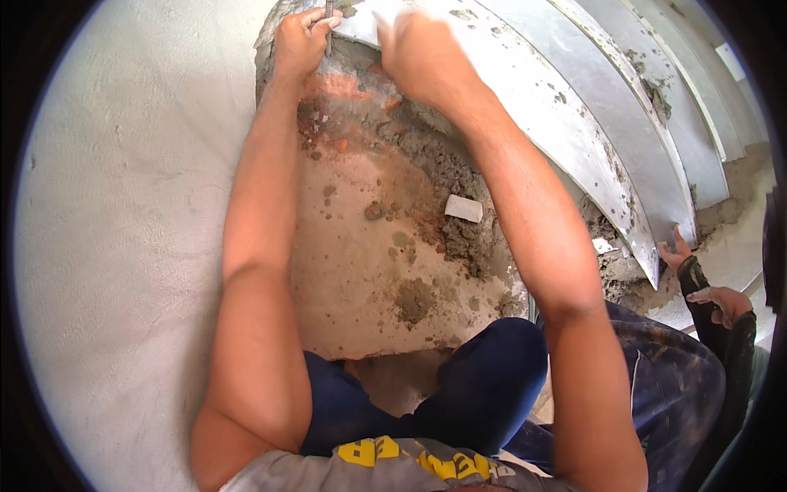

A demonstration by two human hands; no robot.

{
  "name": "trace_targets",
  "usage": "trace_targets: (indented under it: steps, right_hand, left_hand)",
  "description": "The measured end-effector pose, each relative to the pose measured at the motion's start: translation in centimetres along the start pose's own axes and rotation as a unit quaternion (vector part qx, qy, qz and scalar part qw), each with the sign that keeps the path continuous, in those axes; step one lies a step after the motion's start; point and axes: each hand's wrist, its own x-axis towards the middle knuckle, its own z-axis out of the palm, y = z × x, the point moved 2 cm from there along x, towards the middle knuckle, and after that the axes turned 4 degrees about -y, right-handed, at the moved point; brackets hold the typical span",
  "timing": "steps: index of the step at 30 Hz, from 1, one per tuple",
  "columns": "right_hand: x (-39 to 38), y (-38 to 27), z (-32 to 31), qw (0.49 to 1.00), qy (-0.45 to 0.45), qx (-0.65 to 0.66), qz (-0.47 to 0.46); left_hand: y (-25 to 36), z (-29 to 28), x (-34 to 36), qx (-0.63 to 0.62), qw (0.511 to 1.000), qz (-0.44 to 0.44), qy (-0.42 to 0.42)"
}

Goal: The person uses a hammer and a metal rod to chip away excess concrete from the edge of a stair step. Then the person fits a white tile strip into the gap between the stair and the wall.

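At the top of the head view my left hand [301,43] is closed round a thin upright metal rod [329,25]. The rod stands at the end of a pale stair slab [525,90], beside the plastered wall; its upper end leaves the picture. My right hand [422,56] is over the slab's near edge, a little right of the rod, and smeared by motion. Whether it holds anything does not show. Below both hands lies rough mortar with exposed red brick [336,85].
A small white block [464,208] sits on loose mortar [469,243] between my forearms. Grey plaster wall [131,230] rises at left. More curved steps [607,82] climb at right. Close on the right, another person's hands [725,305] and dark sleeves reach in by the slab ends.
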Motion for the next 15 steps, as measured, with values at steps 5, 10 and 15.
trace_targets:
  steps: [5, 10, 15]
  right_hand:
    - [-2.2, -1.3, -2.0, 0.986, 0.004, 0.163, 0.021]
    - [-8.9, -3.4, -3.9, 0.964, -0.046, 0.257, 0.037]
    - [-10.3, -3.0, -1.9, 0.955, -0.046, 0.293, 0.008]
  left_hand:
    - [-1.4, -0.5, -0.5, 0.07, 0.997, -0.012, 0.026]
    - [0.1, 0.1, -1.6, 0.083, 0.996, 0.003, 0.031]
    - [0.5, 1.4, -7.9, 0.022, 0.997, 0.047, 0.049]
